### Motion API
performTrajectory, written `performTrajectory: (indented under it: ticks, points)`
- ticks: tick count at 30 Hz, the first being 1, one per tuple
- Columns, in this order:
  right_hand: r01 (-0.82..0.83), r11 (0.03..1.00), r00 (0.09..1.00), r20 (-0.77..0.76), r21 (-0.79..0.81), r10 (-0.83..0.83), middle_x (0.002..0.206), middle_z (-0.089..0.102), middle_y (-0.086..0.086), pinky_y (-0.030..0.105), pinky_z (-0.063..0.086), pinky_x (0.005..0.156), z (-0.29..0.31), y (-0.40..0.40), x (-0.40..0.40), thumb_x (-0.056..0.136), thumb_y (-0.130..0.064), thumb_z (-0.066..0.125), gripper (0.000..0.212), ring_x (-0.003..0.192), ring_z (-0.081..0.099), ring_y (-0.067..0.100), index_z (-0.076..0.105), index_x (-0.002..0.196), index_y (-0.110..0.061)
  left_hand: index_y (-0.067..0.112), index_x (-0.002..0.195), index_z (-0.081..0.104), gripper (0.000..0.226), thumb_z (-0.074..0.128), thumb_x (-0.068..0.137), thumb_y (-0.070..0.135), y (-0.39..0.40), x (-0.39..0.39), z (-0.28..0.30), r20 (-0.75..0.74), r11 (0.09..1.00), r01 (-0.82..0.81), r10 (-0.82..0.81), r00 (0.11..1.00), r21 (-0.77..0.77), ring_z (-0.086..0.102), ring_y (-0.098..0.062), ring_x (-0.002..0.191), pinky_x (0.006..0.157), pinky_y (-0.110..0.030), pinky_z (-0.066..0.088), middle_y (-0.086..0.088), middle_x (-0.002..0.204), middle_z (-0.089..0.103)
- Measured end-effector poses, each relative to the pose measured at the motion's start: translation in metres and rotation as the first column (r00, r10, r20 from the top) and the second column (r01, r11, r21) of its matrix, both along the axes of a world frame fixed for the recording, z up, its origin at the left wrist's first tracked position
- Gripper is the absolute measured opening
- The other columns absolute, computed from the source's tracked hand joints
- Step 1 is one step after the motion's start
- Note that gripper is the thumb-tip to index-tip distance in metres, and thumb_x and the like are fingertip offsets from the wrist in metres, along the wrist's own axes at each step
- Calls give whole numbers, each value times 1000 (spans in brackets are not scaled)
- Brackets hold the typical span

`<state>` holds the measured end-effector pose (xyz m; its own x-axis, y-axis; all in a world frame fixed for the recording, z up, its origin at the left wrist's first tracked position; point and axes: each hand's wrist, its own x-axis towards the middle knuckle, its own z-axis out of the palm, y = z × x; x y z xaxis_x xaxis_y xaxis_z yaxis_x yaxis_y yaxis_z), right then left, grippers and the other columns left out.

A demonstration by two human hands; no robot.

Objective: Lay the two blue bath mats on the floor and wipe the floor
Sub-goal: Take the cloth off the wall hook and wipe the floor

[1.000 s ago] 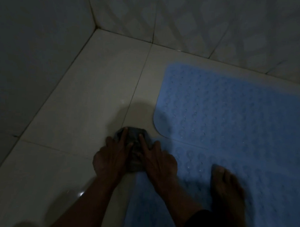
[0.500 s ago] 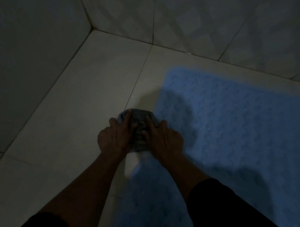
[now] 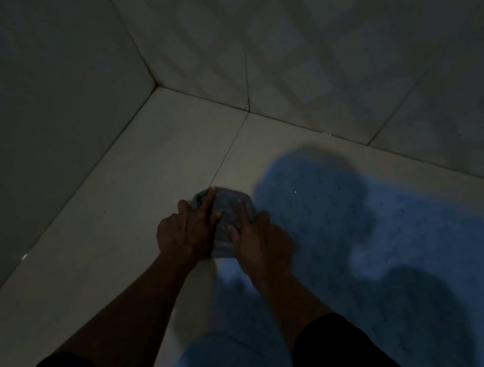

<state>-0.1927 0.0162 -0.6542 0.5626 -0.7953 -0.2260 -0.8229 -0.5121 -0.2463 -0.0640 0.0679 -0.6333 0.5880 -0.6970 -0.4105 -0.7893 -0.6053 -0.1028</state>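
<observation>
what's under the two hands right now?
A crumpled grey cloth, pressed onto the pale tiled floor by the left hand and right hand, beside the blue bath mat. The floor beneath the cloth is covered.

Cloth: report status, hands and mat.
Left hand and right hand press grey cloth on floor tile. Blue mat flat alongside. Nothing blocking.

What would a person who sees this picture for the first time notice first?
First the blue bath mat, spread over the floor's right side. Next, the left hand and right hand press a grey cloth onto the pale floor tiles beside the mat's left edge, near the dim corner.
</observation>
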Motion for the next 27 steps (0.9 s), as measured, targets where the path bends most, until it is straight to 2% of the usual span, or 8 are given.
performTrajectory:
  ticks: [2,3,5,7,14,22,25,27]
  points:
    - [1,1000,1000,-13,-14,-1,95,68,9,27,47,49,-2,-12,3,72,-66,69,68,53,63,23,60,132,-36,46,154,-12,75,32,96,66,-14,0,3,7,999,-10,9,1000,32,61,-37,107,83,-42,47,-18,138,40]
    - [-10,997,999,-33,-82,8,98,70,12,27,48,49,-3,-19,5,70,-67,70,70,54,64,23,61,131,-35,46,154,-12,75,31,96,66,-21,0,4,9,998,-17,16,1000,52,61,-37,107,81,-41,46,-18,139,40]
    - [-22,1000,1000,-19,14,22,133,54,23,35,52,72,4,-37,4,91,-59,51,69,89,68,32,30,152,-33,46,153,-14,77,32,96,67,-37,-2,7,13,994,-41,40,999,97,60,-37,109,76,-39,41,-17,141,38]
    - [-57,975,998,-2,215,59,149,31,25,42,45,90,8,-52,-2,103,-46,31,64,115,56,37,0,157,-29,48,153,-14,77,33,96,67,-50,-5,8,11,991,-80,79,997,106,60,-37,111,75,-38,37,-16,142,37]
    - [-64,973,996,-51,223,78,152,23,25,42,45,90,11,-83,4,104,-46,28,65,117,55,37,-7,156,-30,50,153,-9,67,24,97,67,-75,-1,6,-26,990,-122,124,992,70,60,-37,112,86,-42,44,-17,140,40]
    - [16,989,997,-71,149,-6,130,45,16,37,47,79,7,-106,21,100,-53,33,65,102,61,34,4,156,-36,45,155,-6,64,18,99,65,-102,22,4,-59,999,-24,22,998,-25,59,-38,111,84,-41,44,-18,141,40]
    - [59,991,997,-34,-120,-63,100,64,18,34,48,53,9,-118,27,93,-52,49,59,67,66,32,41,148,-30,43,156,-4,64,18,99,64,-121,34,0,-47,997,41,-44,998,-62,59,-38,110,83,-41,45,-19,139,43]
    - [45,994,998,-33,-98,-48,104,61,17,33,40,55,12,-129,35,97,-52,40,57,73,67,33,35,150,-32,41,156,-2,65,23,100,62,-133,40,-4,-47,993,78,-83,995,-91,59,-37,110,84,-42,46,-18,139,43]
